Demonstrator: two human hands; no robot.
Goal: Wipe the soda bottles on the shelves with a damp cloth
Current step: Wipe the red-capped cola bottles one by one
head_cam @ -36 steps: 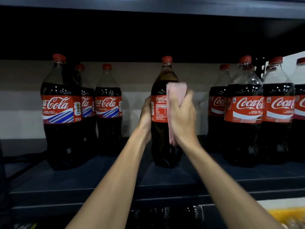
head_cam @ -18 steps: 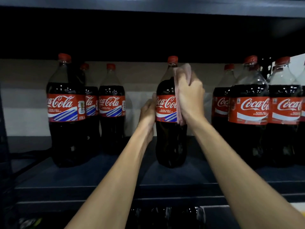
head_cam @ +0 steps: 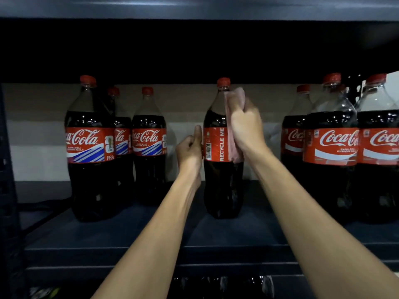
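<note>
Both forearms reach up from the bottom of the frame and converge on the centre. The left hand [head_cam: 190, 147] is turned back-to-camera, its fingers curled against the left side of the middle bottle [head_cam: 222, 186] at label height and its thumb standing straight up along the label's edge, so it grips the bottle from that side. The right hand [head_cam: 246, 126] sits higher, wrist bent slightly inward, its fingers closed round a pink cloth [head_cam: 234, 149] that it presses onto the bottle's right shoulder. The cloth bunches above the knuckles near the neck and hangs down under the palm over the right part of the label [head_cam: 216, 144].

The middle bottle stands upright on the dark shelf [head_cam: 129, 234], just right of the frame's centre – long axis vertical, red cap [head_cam: 223, 82] pointing at the top of the frame. Its label is turned so that the barcode and the words "RECYCLE ME", running vertically, face the camera.

Three more cola bottles [head_cam: 90, 147] stand upright in the left half of the frame, well apart from the middle one, with logos facing forward. Another group [head_cam: 332, 147] crowds the right edge, also upright. A pale wall [head_cam: 38, 147] lies behind them, and an upper shelf [head_cam: 194, 7] spans the top of the frame.
</note>
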